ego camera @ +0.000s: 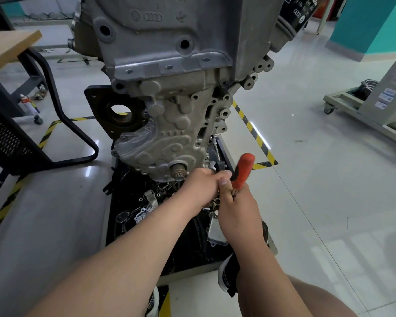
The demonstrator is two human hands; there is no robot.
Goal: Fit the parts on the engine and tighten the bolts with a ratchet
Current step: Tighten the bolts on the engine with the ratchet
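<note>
I am gripping the orange-handled steel ratchet (pixel 244 170) with both hands at the near, lower end of the grey cast-aluminium engine (pixel 169 110), just right of its splined shaft stub (pixel 178 170). My right hand (pixel 237 211) is wrapping firmly round the lower part of the orange grip, thumb lying up along it. My left hand (pixel 200 187) is curling over the tool's black head, right against the engine. The bolt is hiding under my left fingers, so I cannot tell how far in it is sitting.

To do this well, I judge, the left hand should be holding the socket square on the bolt while the right is sweeping the handle in short, even arcs. A tilted socket is likely to be slipping off and rounding the bolt head. The handle is blurring, so it is probably swinging now. Snugging every bolt first and doing the final tightening afterwards seems wise on aluminium threads.

Four linked rings and a round VW badge are standing cast into the engine's upper cover (pixel 152 17). The black cylindrical oil filter (pixel 295 14) at the engine's upper right is carrying the same two emblems in white, beside print too cropped for reading. Below the engine, the black tray (pixel 188 255) is holding loose metal brackets and gaskets.
</note>
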